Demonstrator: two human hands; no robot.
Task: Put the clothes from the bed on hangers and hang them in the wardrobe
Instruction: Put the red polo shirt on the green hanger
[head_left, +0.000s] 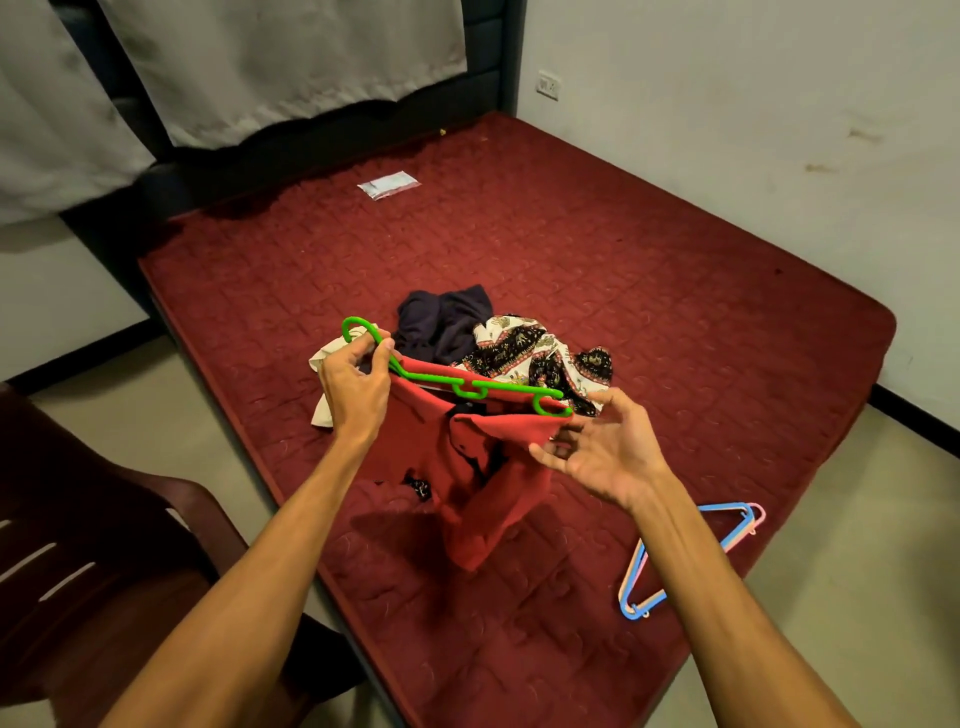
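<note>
Both bare arms reaching in from bottom of frame. Left hand (356, 387), centre-left, gripping green hanger (501, 387) near hook. Right hand (605, 447), centre-right, palm up, fingers curling under red shirt (483, 499) edge.

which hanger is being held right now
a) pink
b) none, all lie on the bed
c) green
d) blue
c: the left hand grips the green hanger just below its hook, with the red shirt hanging from it, while the blue and pink hangers lie untouched on the bed.
</note>
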